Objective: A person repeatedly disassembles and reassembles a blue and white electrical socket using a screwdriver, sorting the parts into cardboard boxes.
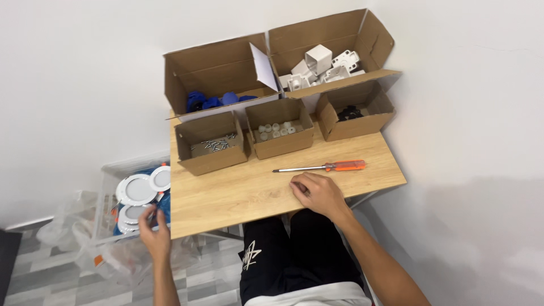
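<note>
Room for moving is left along the front half of the wooden worktop [226, 198], where the right hand [318, 194] is laid palm down with fingers loosely curled, holding nothing, just below the orange-handled screwdriver [323, 167]. Past the worktop's left edge, the left hand [154, 231] is reached down to the clear bin [110, 170] of round white light fittings [136, 189], its fingers curled at one fitting's rim; whether it is gripped cannot be told. The rear edge is lined by five open cardboard boxes [211, 141].
</note>
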